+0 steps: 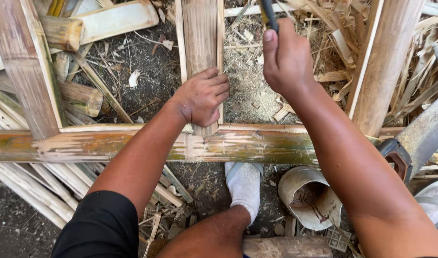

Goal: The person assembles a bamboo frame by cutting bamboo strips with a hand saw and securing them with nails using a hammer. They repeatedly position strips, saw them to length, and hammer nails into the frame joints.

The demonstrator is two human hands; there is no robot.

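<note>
The split bamboo slat (200,43) stands upright on the long horizontal bamboo pole (133,143) over the dirt ground; it looks stiff, light and splintery, best gripped by its edges. The left hand (202,98) has fingers curled around its lower end; the right hand (286,59) is closed on a dark tool handle (268,14).

Counted on the ground

Two hands (202,98), one saw (415,138), one white sock (244,186), one small bucket (307,196), two short bamboo stubs (61,32).
</note>
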